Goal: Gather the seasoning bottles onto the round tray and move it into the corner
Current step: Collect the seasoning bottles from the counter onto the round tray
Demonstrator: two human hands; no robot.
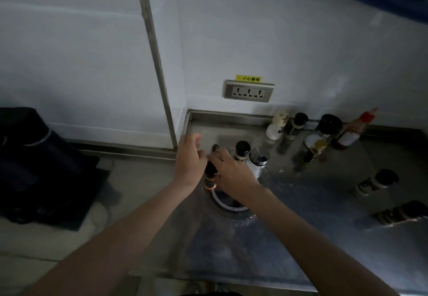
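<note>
Now we set the dark bottle [211, 175] upright on the tray [228, 207], clear of the two bottles [249, 159] already there; more wait along the table [324, 237]. Our right hand [231, 170] grips its top from above; our left hand [190, 156] hovers beside, fingers loosely spread, holding nothing

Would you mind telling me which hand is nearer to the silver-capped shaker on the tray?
Right. The right hand sits just left of the silver-capped shaker; the left hand lies farther left, beyond it.
</note>
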